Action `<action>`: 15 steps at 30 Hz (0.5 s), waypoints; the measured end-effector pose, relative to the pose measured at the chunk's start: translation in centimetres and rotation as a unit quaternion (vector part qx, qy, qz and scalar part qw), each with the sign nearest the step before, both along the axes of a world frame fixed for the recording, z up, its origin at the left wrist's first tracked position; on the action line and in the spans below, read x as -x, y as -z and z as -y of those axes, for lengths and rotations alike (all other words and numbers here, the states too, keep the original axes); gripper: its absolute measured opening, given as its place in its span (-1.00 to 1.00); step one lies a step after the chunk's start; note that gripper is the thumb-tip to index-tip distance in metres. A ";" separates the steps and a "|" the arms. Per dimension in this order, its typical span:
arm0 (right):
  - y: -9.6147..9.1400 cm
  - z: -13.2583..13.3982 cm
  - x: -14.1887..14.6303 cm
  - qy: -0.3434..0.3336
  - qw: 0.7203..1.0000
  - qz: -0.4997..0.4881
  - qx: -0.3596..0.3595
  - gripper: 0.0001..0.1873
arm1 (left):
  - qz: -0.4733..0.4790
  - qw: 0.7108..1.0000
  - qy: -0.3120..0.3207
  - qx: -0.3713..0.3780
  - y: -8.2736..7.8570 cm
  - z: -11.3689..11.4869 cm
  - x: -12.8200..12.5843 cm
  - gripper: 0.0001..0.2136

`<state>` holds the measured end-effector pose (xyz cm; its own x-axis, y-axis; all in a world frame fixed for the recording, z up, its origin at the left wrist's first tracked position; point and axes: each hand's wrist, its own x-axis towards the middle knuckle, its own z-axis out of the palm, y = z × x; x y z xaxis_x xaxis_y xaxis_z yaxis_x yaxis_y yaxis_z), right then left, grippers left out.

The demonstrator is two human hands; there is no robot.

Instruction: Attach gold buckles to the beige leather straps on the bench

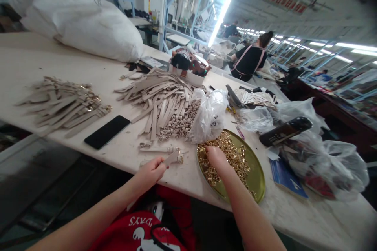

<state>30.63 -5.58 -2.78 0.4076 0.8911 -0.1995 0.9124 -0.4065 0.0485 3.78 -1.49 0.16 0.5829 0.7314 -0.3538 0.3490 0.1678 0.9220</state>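
My left hand (156, 169) is closed around a beige strap (171, 158) near the table's front edge. Just behind it lie more straps (156, 149) with gold buckles at their ends. My right hand (216, 156) reaches down into a heap of small gold buckles (237, 160) on a round gold tray (259, 180). Its fingertips are hidden, so whether they grip a buckle does not show. Beyond my hands lie a pile of beige strap loops (179, 121) and a large fanned heap of straps (159, 94).
Straps with buckles (69, 104) are piled left, beside a black phone (107, 131). A clear plastic bag (209, 115) touches the tray's far side. At right are a dark elongated object (285, 130), a blue booklet (287, 178) and plastic bags (332, 164). A person (249, 60) sits beyond.
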 end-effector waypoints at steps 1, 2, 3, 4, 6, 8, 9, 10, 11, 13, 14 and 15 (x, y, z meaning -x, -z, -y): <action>-0.2 -0.1 -0.3 -0.009 1.000 -0.004 0.005 -0.79 | -0.002 1.000 0.010 -0.002 0.1 0.2 0.1 -0.83; -0.4 -0.3 -0.5 -0.018 1.000 -0.007 0.009 -0.81 | -0.003 1.000 0.019 -0.005 0.2 0.4 0.1 -0.82; -0.7 -0.4 -0.7 -0.027 1.000 -0.009 0.012 -0.83 | -0.003 1.000 0.026 -0.006 0.2 0.6 0.2 -0.82; -0.9 -0.5 -0.8 -0.036 0.999 -0.011 0.014 -0.86 | -0.005 1.000 0.028 -0.004 0.3 0.7 0.2 -0.82; -1.3 -0.6 -0.9 -0.056 0.998 -0.012 0.015 -0.90 | -0.005 1.000 0.029 0.002 0.3 0.9 0.4 -0.82; -1.5 -0.6 -0.7 -0.074 0.997 -0.010 0.012 -0.92 | 0.000 0.999 0.032 0.009 0.2 1.1 0.5 -0.82; -1.5 -0.5 -0.6 -0.082 0.997 -0.009 0.010 -0.93 | 0.005 0.999 0.036 0.014 0.2 1.1 0.6 -0.82; -1.5 -0.4 -0.4 -0.088 0.996 -0.008 0.009 -0.93 | 0.010 0.999 0.041 0.020 0.2 1.1 0.7 -0.82; -1.4 -0.3 -0.3 -0.092 0.996 -0.008 0.009 -0.93 | 0.014 0.999 0.045 0.025 0.2 1.1 0.7 -0.81; -1.2 -0.1 -0.3 -0.096 0.995 -0.012 0.009 -0.94 | 0.014 0.998 0.054 0.031 0.0 1.1 0.7 -0.80; -1.1 0.0 -0.4 -0.097 0.995 -0.016 0.009 -0.94 | 0.011 0.998 0.059 0.028 -0.1 1.0 0.7 -0.79; -1.0 0.0 -0.5 -0.097 0.995 -0.022 0.009 -0.94 | 0.007 0.998 0.064 0.022 -0.1 0.9 0.6 -0.78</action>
